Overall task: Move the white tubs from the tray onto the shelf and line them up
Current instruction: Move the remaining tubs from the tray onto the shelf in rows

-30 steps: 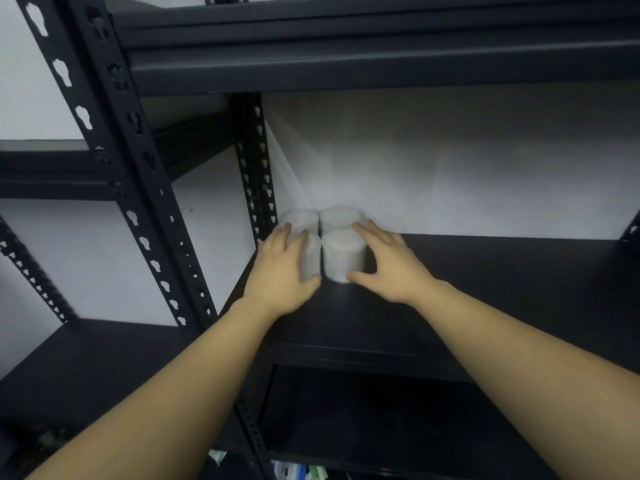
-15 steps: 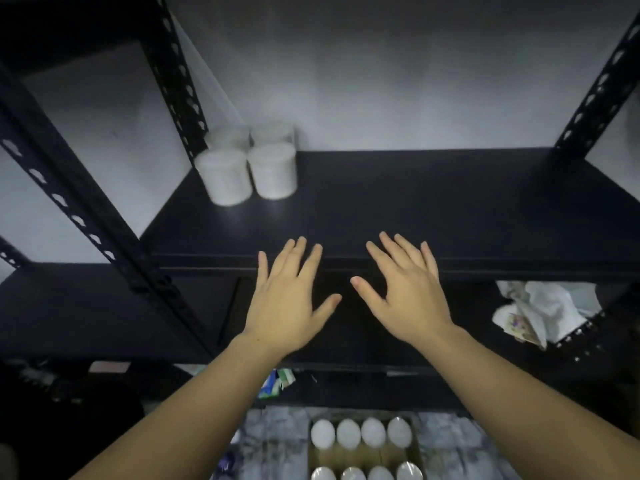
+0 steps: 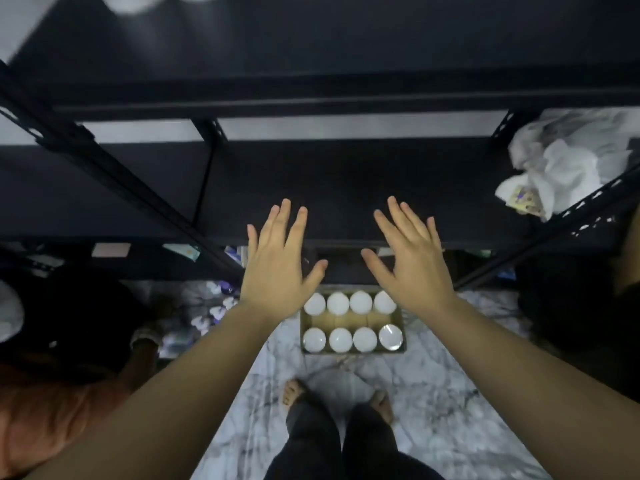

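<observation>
Now both empty, fingers spread: left hand (image 3: 278, 268), right hand (image 3: 412, 268). White tubs (image 3: 351, 320) in tray (image 3: 353, 319) on floor, at 6 o'clock from hands, between wrists. Two rows run left-right. Shelf (image 3: 346, 46) at 12 o'clock. Both equally near.

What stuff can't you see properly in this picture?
- Tubs on the shelf, head view: cut off by the top edge and blurred.
- Tray: its back corners are hidden by the left hand and right hand.
- Clutter under the shelf: too dark.
</observation>
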`<state>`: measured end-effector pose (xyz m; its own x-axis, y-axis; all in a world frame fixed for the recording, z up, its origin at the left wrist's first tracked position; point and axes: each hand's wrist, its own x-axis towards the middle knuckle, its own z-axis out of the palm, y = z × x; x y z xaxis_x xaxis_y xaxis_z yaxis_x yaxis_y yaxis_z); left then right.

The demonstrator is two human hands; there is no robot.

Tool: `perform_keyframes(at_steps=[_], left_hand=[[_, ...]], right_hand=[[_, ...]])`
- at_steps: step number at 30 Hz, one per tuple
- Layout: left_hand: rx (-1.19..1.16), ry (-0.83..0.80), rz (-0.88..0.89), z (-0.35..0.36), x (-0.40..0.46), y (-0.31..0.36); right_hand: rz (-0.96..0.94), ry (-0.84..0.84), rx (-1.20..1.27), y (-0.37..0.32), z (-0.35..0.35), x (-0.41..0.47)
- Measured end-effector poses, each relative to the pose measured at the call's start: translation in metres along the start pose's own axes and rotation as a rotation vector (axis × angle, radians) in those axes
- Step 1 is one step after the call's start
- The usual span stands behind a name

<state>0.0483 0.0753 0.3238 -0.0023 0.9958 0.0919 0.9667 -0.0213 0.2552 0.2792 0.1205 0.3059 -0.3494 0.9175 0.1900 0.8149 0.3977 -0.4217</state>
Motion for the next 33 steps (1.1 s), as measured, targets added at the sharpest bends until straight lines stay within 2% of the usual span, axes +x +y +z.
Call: perform_keyframes(at_steps=[4,8,13,22,26,33], left_hand=[[-0.015,-0.073,-0.012,0.051,-0.02,-0.017],[-0.024,-0.217,-0.039,0.122,-0.049,-0.046],[-0.053,-0.425,-0.117,0.241,-0.095,-0.087],[-0.053,-0.554,-0.094,0.455,-0.153,-0.161],[0.007,-0.65,-0.056,0.518,-0.161,-0.185],[0.018,-0.688,-0.014,0.587,-0.158,-0.204]], right_hand=[[0.052,-0.032,0.029,0.017,0.05,-0.024],[0.117,-0.142,0.035,0.034,0.12,-0.056],[0.18,-0.285,0.025,0.063,0.235,-0.105],[0.285,-0.476,-0.014,0.123,0.449,-0.187],[0.302,-0.544,-0.024,0.143,0.508,-0.202],[0.339,-0.674,-0.056,0.166,0.572,-0.205]])
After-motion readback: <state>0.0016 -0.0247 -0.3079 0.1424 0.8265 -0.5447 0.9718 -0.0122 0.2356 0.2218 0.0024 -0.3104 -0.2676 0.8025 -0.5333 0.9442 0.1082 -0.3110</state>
